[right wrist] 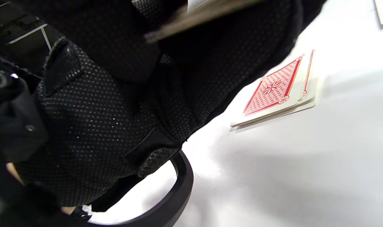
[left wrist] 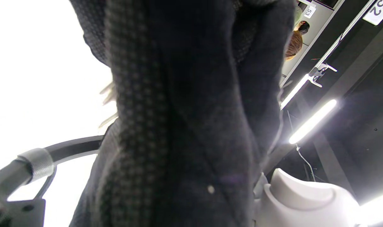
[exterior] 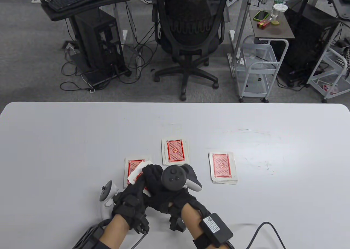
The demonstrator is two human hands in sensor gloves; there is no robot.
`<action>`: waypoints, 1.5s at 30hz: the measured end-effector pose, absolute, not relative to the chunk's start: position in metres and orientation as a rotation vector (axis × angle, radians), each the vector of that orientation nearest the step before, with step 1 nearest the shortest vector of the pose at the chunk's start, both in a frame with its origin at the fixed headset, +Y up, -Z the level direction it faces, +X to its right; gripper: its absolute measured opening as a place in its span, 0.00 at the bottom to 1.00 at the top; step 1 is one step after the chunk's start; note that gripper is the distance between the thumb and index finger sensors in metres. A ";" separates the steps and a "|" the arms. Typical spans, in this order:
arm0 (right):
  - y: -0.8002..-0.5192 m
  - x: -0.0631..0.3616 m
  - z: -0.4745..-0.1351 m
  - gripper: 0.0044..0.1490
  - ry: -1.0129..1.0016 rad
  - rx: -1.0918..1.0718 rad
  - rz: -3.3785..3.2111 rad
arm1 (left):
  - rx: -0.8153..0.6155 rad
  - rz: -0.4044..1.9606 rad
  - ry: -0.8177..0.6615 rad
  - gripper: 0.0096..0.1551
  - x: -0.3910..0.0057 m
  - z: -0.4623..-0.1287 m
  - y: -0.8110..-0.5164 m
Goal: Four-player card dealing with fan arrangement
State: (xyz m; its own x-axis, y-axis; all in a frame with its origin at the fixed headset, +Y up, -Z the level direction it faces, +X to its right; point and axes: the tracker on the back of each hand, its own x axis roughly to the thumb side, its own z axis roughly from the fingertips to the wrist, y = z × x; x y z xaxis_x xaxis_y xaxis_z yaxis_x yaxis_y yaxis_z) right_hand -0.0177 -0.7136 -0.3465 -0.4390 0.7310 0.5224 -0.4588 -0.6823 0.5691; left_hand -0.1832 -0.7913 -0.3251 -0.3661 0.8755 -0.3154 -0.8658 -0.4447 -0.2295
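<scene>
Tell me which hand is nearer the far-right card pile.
Right. The right hand sits left of the far-right card pile, with bare table between them; the left hand lies farther left, behind the right.

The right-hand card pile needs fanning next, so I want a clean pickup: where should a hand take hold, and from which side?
Take the right-hand card pile by its long side edges, coming from above with thumb on one edge and fingers on the other. It lies flat, face down, on the table, slightly splayed at the near end, so a straddling grip likely keeps it squared. Both its sides are free.
</scene>
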 end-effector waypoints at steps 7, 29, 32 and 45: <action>-0.697 0.017 -0.349 0.58 0.406 0.901 1.999 | -0.422 1.778 -0.055 0.35 -0.179 -0.332 -0.769; -0.719 0.052 -0.333 0.51 0.158 0.655 1.978 | -0.391 1.604 -0.402 0.61 -0.132 -0.326 -0.731; -0.721 0.070 -0.338 0.37 0.004 0.452 1.903 | -0.388 1.598 -0.426 0.60 -0.132 -0.323 -0.728; -0.753 0.080 -0.354 0.31 0.423 0.540 1.632 | -0.428 1.601 -0.291 0.50 -0.140 -0.333 -0.753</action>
